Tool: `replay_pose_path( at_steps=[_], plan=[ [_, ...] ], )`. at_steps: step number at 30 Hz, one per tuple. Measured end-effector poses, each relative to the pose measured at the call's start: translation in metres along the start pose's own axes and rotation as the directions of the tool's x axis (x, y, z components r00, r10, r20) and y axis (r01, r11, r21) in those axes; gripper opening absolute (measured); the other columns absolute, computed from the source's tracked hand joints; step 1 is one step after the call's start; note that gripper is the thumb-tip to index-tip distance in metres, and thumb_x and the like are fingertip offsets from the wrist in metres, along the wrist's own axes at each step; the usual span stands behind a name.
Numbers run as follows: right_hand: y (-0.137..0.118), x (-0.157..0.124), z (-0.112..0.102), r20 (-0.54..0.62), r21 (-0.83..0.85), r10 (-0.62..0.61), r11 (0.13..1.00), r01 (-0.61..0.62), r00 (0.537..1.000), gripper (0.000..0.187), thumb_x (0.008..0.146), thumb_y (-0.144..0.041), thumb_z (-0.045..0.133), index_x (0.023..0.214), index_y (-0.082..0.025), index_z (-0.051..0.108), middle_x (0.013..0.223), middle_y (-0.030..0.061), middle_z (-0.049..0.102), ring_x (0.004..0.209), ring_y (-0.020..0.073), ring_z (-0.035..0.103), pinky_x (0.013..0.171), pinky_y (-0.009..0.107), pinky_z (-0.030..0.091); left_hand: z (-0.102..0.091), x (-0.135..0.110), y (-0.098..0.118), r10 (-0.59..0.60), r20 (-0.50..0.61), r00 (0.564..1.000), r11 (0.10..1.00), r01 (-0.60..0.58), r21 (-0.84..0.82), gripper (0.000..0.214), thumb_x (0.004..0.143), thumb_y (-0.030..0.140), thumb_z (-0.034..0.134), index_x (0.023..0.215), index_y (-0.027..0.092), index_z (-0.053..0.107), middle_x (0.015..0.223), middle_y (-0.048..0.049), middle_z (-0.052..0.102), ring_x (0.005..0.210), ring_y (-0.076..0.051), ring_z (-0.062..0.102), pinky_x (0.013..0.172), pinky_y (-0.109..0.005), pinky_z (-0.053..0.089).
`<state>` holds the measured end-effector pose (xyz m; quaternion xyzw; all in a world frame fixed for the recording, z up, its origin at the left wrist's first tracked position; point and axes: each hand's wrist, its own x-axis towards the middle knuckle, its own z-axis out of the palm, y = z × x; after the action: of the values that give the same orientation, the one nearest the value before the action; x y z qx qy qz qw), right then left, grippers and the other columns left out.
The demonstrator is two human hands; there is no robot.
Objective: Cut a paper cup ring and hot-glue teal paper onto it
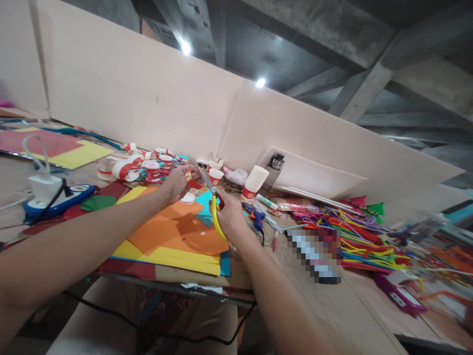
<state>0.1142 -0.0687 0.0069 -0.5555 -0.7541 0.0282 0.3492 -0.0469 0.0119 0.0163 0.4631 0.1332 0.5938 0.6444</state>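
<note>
Two hands met over a wide wooden surface [332, 305], and a stack of coloured paper sheets [166, 231] lay on it under them, orange on top of yellow. To the right was a big heap of bright straws [362, 236], and a white paper cup [254, 181] stood behind near the wall board. The left hand [177, 183] came in from the left side, with its fingers pinched narrow on a small red strip [192, 182] that it held up above the sheets. The right hand [231, 219] was lower and nearer to the person, its fingers closed through the yellow handles of the scissors [213, 202]. The long axis of the scissors ran up and away to the left, so the blades pointed toward the red strip. The blade tips were just beside the strip, on its right, but I could not tell if they touched it. A small red cup [215, 176] stood just behind the blades.
</note>
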Motion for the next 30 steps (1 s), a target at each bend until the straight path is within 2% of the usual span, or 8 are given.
replay_pose_path(
  at_steps=[3, 6, 10, 13, 18, 21, 26, 30],
  plan=[
    [0.001, 0.0, -0.001, 0.006, -0.013, 0.005, 1.0, -0.005, 1.0, 0.033, 0.077, -0.015, 0.056, 0.108, -0.02, 0.066, 0.089, 0.0053, 0.069, 0.076, 0.0182, 0.058, 0.071, 0.028, 0.043, -0.002, 0.0, 0.001, 0.005, 0.02, 1.0, 1.0, -0.006, 0.024, 0.035, 0.062, 0.019, 0.082, 0.053, 0.013, 0.049, 0.056, 0.0043, 0.047, 0.055, -0.006, 0.048, 0.056, -0.018, 0.044],
    [0.001, -0.001, -0.001, 0.013, -0.039, 0.013, 0.999, -0.013, 1.0, 0.028, 0.077, -0.017, 0.056, 0.102, -0.021, 0.067, 0.082, 0.0036, 0.068, 0.07, 0.0174, 0.056, 0.067, 0.028, 0.042, -0.009, 0.003, 0.0, -0.033, 0.039, 0.999, 0.997, 0.03, 0.065, 0.031, 0.059, 0.023, 0.084, 0.057, 0.012, 0.056, 0.059, 0.0022, 0.052, 0.055, -0.006, 0.05, 0.053, -0.017, 0.043],
    [0.002, -0.001, -0.001, 0.015, -0.065, 0.015, 0.998, -0.014, 1.0, 0.024, 0.077, -0.018, 0.056, 0.098, -0.021, 0.068, 0.081, 0.0039, 0.068, 0.068, 0.0174, 0.055, 0.066, 0.027, 0.04, -0.016, 0.007, -0.002, -0.098, 0.017, 0.995, 0.992, 0.097, 0.085, 0.027, 0.063, 0.024, 0.082, 0.06, 0.011, 0.058, 0.059, 0.0017, 0.054, 0.053, -0.006, 0.05, 0.05, -0.017, 0.042],
    [0.001, 0.0, -0.001, 0.017, -0.075, 0.025, 0.997, -0.024, 1.0, 0.022, 0.078, -0.02, 0.055, 0.096, -0.021, 0.068, 0.079, 0.0039, 0.068, 0.066, 0.0174, 0.054, 0.064, 0.027, 0.04, -0.014, 0.006, -0.002, -0.091, -0.004, 0.996, 0.992, 0.091, 0.093, 0.026, 0.063, 0.021, 0.081, 0.059, 0.012, 0.058, 0.058, 0.0019, 0.054, 0.053, -0.007, 0.051, 0.048, -0.017, 0.041],
    [0.0, 0.0, -0.002, 0.02, -0.073, 0.065, 0.995, -0.063, 0.998, 0.026, 0.078, -0.02, 0.056, 0.1, -0.021, 0.069, 0.081, 0.0047, 0.07, 0.068, 0.0183, 0.057, 0.064, 0.028, 0.041, -0.009, 0.003, 0.0, 0.014, -0.053, 0.998, 0.996, -0.009, 0.085, 0.021, 0.062, 0.02, 0.081, 0.067, 0.013, 0.062, 0.066, 0.0009, 0.059, 0.061, -0.01, 0.057, 0.058, -0.021, 0.048],
    [0.0, 0.0, -0.002, 0.017, -0.073, 0.05, 0.996, -0.048, 0.999, 0.024, 0.08, -0.021, 0.056, 0.1, -0.021, 0.069, 0.08, 0.0044, 0.069, 0.068, 0.0183, 0.056, 0.065, 0.028, 0.041, -0.012, 0.005, 0.0, 0.051, -0.055, 0.997, 0.992, -0.044, 0.117, 0.02, 0.063, 0.021, 0.08, 0.066, 0.013, 0.062, 0.065, 0.0008, 0.059, 0.06, -0.01, 0.056, 0.057, -0.02, 0.046],
    [0.0, 0.0, -0.003, 0.01, -0.092, -0.016, 0.996, 0.017, 1.0, 0.037, 0.081, -0.018, 0.056, 0.117, -0.018, 0.064, 0.09, 0.0079, 0.067, 0.075, 0.0199, 0.056, 0.071, 0.03, 0.043, -0.016, 0.006, -0.003, 0.021, 0.007, 1.0, 0.994, -0.022, 0.109, 0.015, 0.07, 0.021, 0.076, 0.069, 0.012, 0.064, 0.068, -0.0019, 0.062, 0.061, -0.01, 0.058, 0.058, -0.02, 0.046],
    [0.002, 0.001, -0.003, 0.022, -0.104, -0.009, 0.995, 0.011, 1.0, 0.042, 0.081, -0.017, 0.056, 0.123, -0.018, 0.061, 0.098, 0.0104, 0.065, 0.082, 0.021, 0.057, 0.076, 0.032, 0.044, -0.014, 0.005, -0.006, -0.026, 0.042, 0.999, 0.995, 0.022, 0.102, 0.018, 0.067, 0.023, 0.078, 0.072, 0.012, 0.065, 0.073, -0.0025, 0.065, 0.066, -0.01, 0.061, 0.062, -0.019, 0.047]
  ],
)
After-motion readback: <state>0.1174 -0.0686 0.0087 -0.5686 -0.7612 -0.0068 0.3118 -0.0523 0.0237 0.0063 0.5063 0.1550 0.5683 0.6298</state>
